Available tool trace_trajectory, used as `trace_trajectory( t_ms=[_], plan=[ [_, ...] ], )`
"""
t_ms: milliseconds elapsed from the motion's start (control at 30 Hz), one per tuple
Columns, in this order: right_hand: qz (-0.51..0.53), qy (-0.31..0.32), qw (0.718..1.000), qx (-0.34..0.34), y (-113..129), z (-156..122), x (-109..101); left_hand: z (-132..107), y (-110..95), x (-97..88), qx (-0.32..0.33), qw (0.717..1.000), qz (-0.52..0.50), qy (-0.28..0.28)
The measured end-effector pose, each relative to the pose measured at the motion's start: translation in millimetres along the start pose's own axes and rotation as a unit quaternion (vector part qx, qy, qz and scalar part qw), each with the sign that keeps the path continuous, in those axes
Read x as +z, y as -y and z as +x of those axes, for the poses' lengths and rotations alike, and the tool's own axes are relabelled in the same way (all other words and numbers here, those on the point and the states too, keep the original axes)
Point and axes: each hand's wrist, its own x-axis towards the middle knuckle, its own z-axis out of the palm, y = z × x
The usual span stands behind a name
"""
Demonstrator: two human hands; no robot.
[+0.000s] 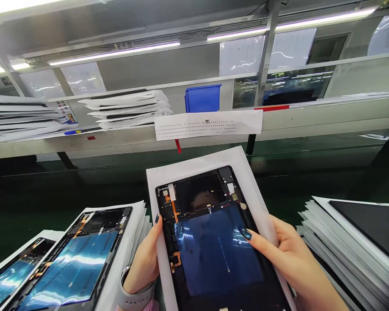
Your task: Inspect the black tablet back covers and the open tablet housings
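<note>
Got the tablet panel (210, 246) on its white sheet (194, 162) pinched b/w both hands, L hand (142, 261) on the left edge, R hand (288, 259) on the right, keeping it level w/ the stack (74, 255) just left of my grip.

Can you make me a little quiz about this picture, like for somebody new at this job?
1. True or false: the left hand wears a watch strap.
2. What colour is the plastic bin up ahead? A) red B) blue C) yellow
3. Fill in the blank: the left hand and the right hand hold an open-backed tablet lying on a white ____.

Key: 1. True 2. B 3. sheet
</note>
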Motion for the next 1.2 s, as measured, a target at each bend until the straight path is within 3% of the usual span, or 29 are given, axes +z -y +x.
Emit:
trace_trajectory(
  t_ms=[67, 167, 467, 600, 767, 1000, 1200],
  plan=[
    [-0.009, -0.008, 1.0, 0.008, -1, -2, 0, -1, 0, -0.5, -0.019, 1.0, -0.003, -0.006],
    [-0.004, -0.038, 0.998, 0.041, -1, -6, 2, -1, 3, -4.4, 0.006, 1.0, -0.01, -0.017],
    [0.007, -0.046, 0.997, 0.068, 2, -12, 2, 1, 8, -8.2, 0.07, 0.997, -0.028, 0.027],
    [0.006, -0.054, 0.996, 0.065, 2, -12, 3, -7, 5, -3.0, 0.069, 0.997, 0.022, -0.005],
    [0.002, -0.066, 0.996, 0.054, 1, -13, 5, -14, 1, 6.9, 0.127, 0.99, 0.039, -0.039],
    [-0.005, -0.049, 0.997, 0.054, -7, -10, -1, -17, -3, 19.4, 0.083, 0.995, -0.049, -0.022],
    [-0.014, -0.04, 0.998, 0.054, -9, -10, -3, -17, -2, 19.9, 0.104, 0.992, -0.054, -0.049]
  ],
)
